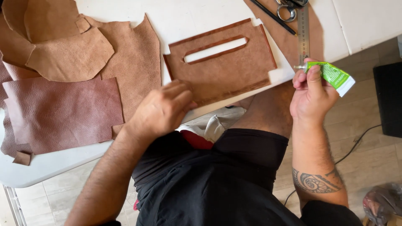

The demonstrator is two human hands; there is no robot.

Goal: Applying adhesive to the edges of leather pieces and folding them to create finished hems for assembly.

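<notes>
While the left hand (161, 109) pressed flat, fingers spread, on the lower left corner of the slotted leather panel (226, 71), the right hand (312, 94) held a green glue tube (333, 75) at the panel's three o'clock, grip closed around it, nozzle pointing left, clear of the leather. Panel lay suede side up on the white surface (188, 16), near its front edge. Loose tan leather offcuts (71, 54) and a reddish brown grained piece (63, 113) sat at nine o'clock. Steel ruler (303, 33), scissors (289, 8) and a black pen (274, 16) lay at one o'clock.
</notes>
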